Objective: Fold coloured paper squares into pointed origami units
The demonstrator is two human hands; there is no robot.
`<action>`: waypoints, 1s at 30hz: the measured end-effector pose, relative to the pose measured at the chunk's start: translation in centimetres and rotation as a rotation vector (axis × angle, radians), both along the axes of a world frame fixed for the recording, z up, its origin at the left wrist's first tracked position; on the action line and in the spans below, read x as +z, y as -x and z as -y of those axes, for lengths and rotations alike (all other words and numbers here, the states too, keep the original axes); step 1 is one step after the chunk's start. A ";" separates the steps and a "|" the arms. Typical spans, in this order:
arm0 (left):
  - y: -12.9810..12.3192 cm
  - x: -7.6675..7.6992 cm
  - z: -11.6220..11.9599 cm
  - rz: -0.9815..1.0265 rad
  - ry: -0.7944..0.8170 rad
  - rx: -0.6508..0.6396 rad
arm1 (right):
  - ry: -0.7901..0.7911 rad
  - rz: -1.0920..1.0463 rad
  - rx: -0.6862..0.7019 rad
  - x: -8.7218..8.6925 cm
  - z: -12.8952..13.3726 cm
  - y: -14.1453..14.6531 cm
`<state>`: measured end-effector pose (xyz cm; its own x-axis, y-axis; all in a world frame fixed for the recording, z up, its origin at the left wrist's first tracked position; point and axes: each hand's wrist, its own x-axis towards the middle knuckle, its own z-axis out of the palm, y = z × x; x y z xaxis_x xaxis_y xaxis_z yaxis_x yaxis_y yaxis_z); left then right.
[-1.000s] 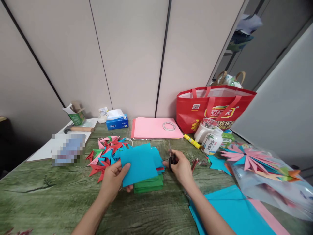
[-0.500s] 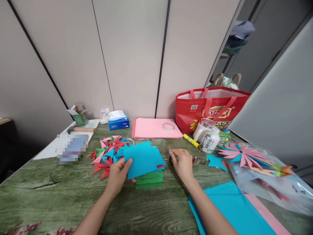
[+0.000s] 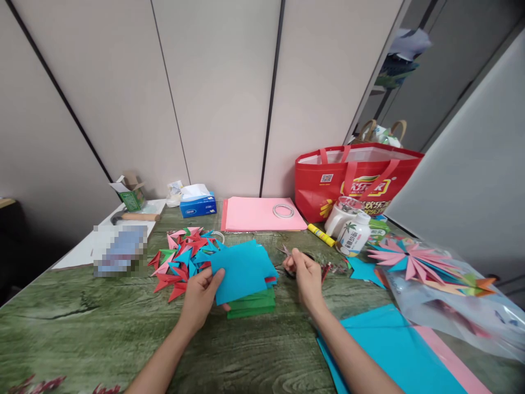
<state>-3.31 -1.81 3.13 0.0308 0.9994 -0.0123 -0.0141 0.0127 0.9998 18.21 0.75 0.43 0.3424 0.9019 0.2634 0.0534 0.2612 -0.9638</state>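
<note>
My left hand [image 3: 202, 298] pinches a blue paper sheet [image 3: 240, 271] by its left edge, thumb on top. The sheet hangs over a stack of blue and green papers [image 3: 254, 304], with a bit of red showing at the side. To the right, my right hand [image 3: 305, 276] has its fingers closed around the scissors [image 3: 286, 250], whose blades point up and left; dark handles show beside the fingers. Folded paper pieces [image 3: 176, 273] in red, pink, blue and green lie in a heap left of the sheet.
Behind are a tissue box [image 3: 198, 206], pink sheets [image 3: 254, 214], a glue stick [image 3: 321, 235], a white bottle [image 3: 353, 235] and a red bag [image 3: 315, 180]. Large blue sheets [image 3: 381, 350] lie under my right forearm; a paper flower [image 3: 410, 257] rests on plastic at the right.
My right hand has lifted the scissors slightly, and more of their blades and handles shows. The blue sheet in my left hand has shifted slightly right and down.
</note>
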 end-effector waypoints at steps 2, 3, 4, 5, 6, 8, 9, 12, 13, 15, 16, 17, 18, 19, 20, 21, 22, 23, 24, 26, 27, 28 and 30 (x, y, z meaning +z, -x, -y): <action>0.1 0.0 -0.1 0.041 0.011 -0.003 | -0.083 0.116 0.028 0.2 0.2 0.0; 0.1 0.0 -0.2 0.061 0.021 -0.006 | -0.128 0.163 0.069 0.3 0.5 0.2; 0.1 0.0 -0.2 0.078 0.033 -0.008 | -0.159 0.198 0.131 0.5 0.9 0.6; 0.1 0.0 -0.2 0.093 0.046 -0.012 | -0.170 0.252 0.217 0.7 1.3 0.9; 0.1 0.0 -0.3 0.103 0.063 -0.023 | -0.162 0.310 0.299 1.0 1.8 1.3; 0.1 0.0 -0.2 0.093 0.106 -0.072 | -0.156 0.401 0.435 1.3 2.5 2.0; 0.1 0.0 -0.2 0.075 0.127 -0.103 | -0.160 0.436 0.475 1.4 2.8 2.2; 0.0 0.1 0.0 0.035 0.160 -0.194 | -0.193 0.460 0.500 1.4 3.1 2.5; 0.0 0.1 0.0 0.046 0.157 -0.211 | -0.201 0.437 0.495 1.3 3.0 2.5; 0.0 0.2 0.0 0.107 0.146 -0.233 | -0.204 0.359 0.471 1.2 2.8 2.5; 0.1 0.3 0.0 0.154 0.147 -0.244 | -0.198 0.317 0.451 1.1 2.7 2.5; 0.1 0.4 0.0 0.211 0.152 -0.259 | -0.183 0.278 0.425 1.0 2.6 2.5; 0.2 0.6 0.0 0.280 0.156 -0.278 | -0.160 0.244 0.391 0.9 2.5 2.5; 0.2 0.7 0.0 0.352 0.152 -0.302 | -0.131 0.213 0.352 0.8 2.4 2.5; 0.2 0.7 0.0 0.413 0.142 -0.322 | -0.100 0.183 0.312 0.7 2.2 2.5; 0.2 0.8 0.0 0.448 0.122 -0.331 | -0.068 0.155 0.279 0.6 2.1 2.5; 0.1 0.8 0.1 0.453 0.098 -0.327 | -0.042 0.127 0.255 0.4 2.1 2.5; -0.1 0.7 0.1 0.418 0.080 -0.304 | -0.027 0.098 0.246 0.2 2.0 2.6; -0.3 0.6 0.2 0.360 0.066 -0.259 | -0.017 0.071 0.255 0.1 2.0 2.7; -0.7 0.4 0.3 0.244 0.073 -0.165 | -0.014 0.029 0.306 -0.2 2.1 3.0; -0.8 0.3 0.3 0.196 0.077 -0.125 | -0.004 0.022 0.336 -0.3 2.3 3.1; -0.9 0.1 0.3 0.162 0.076 -0.099 | -0.007 0.038 0.350 -0.3 2.4 3.3; -1.0 -0.2 0.3 0.130 0.058 -0.086 | -0.006 0.137 0.365 -0.4 2.7 3.5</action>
<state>-2.30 -2.13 2.97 0.1216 0.9907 -0.0606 -0.1394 0.0775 0.9872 14.75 -1.96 0.07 -0.0395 0.9561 0.2903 0.0835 0.2927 -0.9525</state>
